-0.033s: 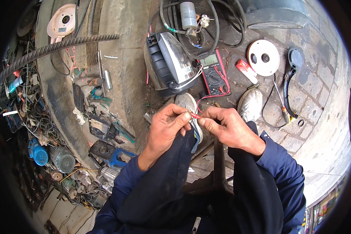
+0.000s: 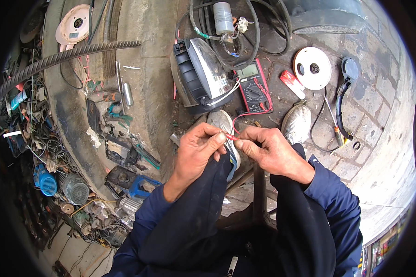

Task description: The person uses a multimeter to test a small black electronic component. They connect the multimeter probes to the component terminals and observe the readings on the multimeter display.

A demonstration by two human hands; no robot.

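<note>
Both my hands meet over my left knee, fingers pinched on a thin red test lead (image 2: pixel 231 137). My left hand (image 2: pixel 195 150) grips one end of its red part between thumb and forefinger; my right hand (image 2: pixel 275 150) pinches the other end. The fingertips hide the lead's tip. Its red wire runs up to a red-framed multimeter (image 2: pixel 253 90) on the ground past my shoes. Just left of the meter lies a silver and black kettle-like body (image 2: pixel 210 69), a white cord across its lower end.
Right of the meter lie a red and white packet (image 2: pixel 292 84), a white round base (image 2: pixel 322 74), a black curved handle (image 2: pixel 341 101) and a screwdriver (image 2: pixel 333 118). Black cable (image 2: pixel 286 34) coils beyond. At left are a ribbed steel bar (image 2: pixel 69 54), tools and heaped scrap including a blue motor (image 2: pixel 45 180).
</note>
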